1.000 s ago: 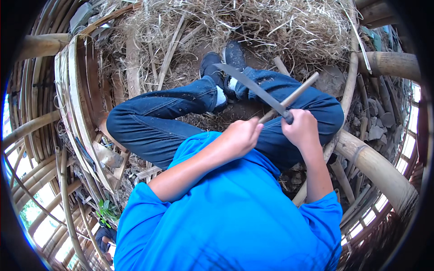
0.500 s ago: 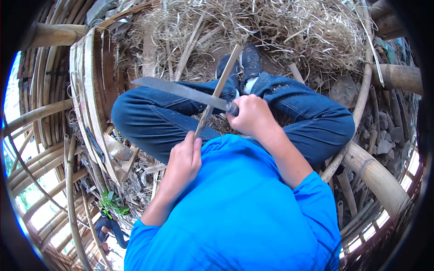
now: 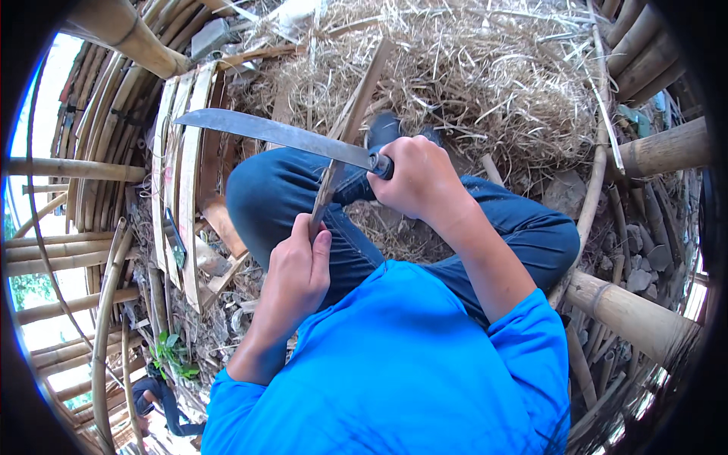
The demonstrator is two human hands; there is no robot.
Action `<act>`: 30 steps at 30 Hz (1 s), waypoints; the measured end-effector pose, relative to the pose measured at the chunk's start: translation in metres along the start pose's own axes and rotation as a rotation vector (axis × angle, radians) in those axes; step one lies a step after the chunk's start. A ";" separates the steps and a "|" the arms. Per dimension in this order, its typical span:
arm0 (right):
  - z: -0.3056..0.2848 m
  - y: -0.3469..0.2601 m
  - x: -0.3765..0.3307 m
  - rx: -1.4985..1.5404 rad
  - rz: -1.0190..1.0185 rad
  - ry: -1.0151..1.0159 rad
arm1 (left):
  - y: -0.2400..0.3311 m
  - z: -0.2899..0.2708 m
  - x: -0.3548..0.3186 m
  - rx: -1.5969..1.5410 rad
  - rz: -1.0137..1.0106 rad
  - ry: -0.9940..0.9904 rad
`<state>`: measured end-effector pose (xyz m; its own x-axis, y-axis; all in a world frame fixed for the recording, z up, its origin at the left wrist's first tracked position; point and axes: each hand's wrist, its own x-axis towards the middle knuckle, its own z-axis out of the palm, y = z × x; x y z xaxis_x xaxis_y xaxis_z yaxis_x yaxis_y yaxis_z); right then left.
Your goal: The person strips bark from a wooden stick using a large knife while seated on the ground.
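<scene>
My right hand [image 3: 415, 176] is closed round the dark handle of a machete [image 3: 277, 134]. Its long grey blade points left and crosses a bamboo strip [image 3: 356, 114], seeming to touch it at the part near the handle. My left hand [image 3: 297, 265] grips the lower end of that strip, with the thumb along its side. The strip slants up and away from me, its far end over the pile of shavings. Both hands are above my crossed legs, in front of my blue shirt.
Pale shavings [image 3: 485, 83] lie heaped ahead of my feet. Light split slats [image 3: 180, 182] stand at my left, with a bamboo lattice beyond. A thick bamboo pole [image 3: 629, 309] and stones [image 3: 641, 265] are at my right. Another person [image 3: 161, 398] shows at the lower left.
Both hands have risen a little with the strip and machete, and the strip's far end reaches higher. The blade's tip has shifted left and up. The view has tilted, and my left knee appears farther right.
</scene>
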<state>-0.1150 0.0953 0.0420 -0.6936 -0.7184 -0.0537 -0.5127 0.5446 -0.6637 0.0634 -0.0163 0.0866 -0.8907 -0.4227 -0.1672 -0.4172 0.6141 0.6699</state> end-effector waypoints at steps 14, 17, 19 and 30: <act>-0.038 -0.028 0.027 -0.333 -0.175 -0.191 | -0.007 -0.021 -0.010 -0.100 -0.136 -0.050; -0.034 -0.028 0.028 -0.354 -0.170 -0.237 | -0.009 -0.015 -0.009 -0.175 -0.141 -0.045; -0.038 -0.031 0.027 -0.404 -0.149 -0.250 | -0.010 -0.016 -0.008 -0.209 -0.169 -0.071; -0.048 -0.024 0.010 -0.398 -0.033 -0.257 | -0.022 0.010 0.000 -1.083 -0.262 -0.350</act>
<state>-0.1337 0.0960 0.0928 -0.5516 -0.7948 -0.2531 -0.7215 0.6069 -0.3333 0.0704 -0.0234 0.0649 -0.8718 -0.1418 -0.4690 -0.3740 -0.4255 0.8240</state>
